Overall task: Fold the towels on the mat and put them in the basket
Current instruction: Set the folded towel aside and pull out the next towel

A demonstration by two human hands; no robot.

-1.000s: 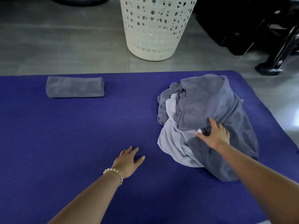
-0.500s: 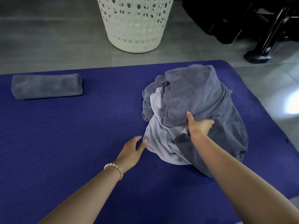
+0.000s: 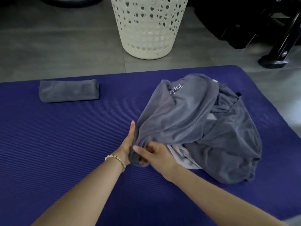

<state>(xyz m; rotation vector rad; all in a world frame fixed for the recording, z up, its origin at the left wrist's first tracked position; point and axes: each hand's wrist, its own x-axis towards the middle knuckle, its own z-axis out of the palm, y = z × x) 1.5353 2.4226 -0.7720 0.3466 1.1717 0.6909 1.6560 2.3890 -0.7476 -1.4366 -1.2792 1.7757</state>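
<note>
Right grip [image 3: 153,154] is curled tight around a bunched-up corner of the top grey towel [image 3: 179,121], thumb poking out toward 9 o'clock. Left grip [image 3: 128,144] is right up against the same bunch from the other side, fingers straight and pointing toward 12, flat on the cloth. Can't see whether its thumb hooks anything. There's a bead bracelet [image 3: 116,160] on that wrist.

So the towel itself is dark grey, soft and kinda velvety looking. It's draped loose over the rest of the towel pile [image 3: 228,144] and pulled into pleats where the grips have it. It's got some white stitched lettering near its far edge, upside down from here, so I can't really read it. A pale towel [image 3: 184,159] peeks out underneath, just beside the right grip. The whole heap sits on the purple ribbed mat [image 3: 65,144], out around 3 o'clock from the middle.

Over at 10 o'clock on the mat, well apart from the heap, there's a folded towel [image 3: 69,91], also grey, in a neat long bundle. The white laundry basket [image 3: 146,30], full of holes, stands on the grey floor [image 3: 57,46] at 12, just past the mat's far edge.
</note>
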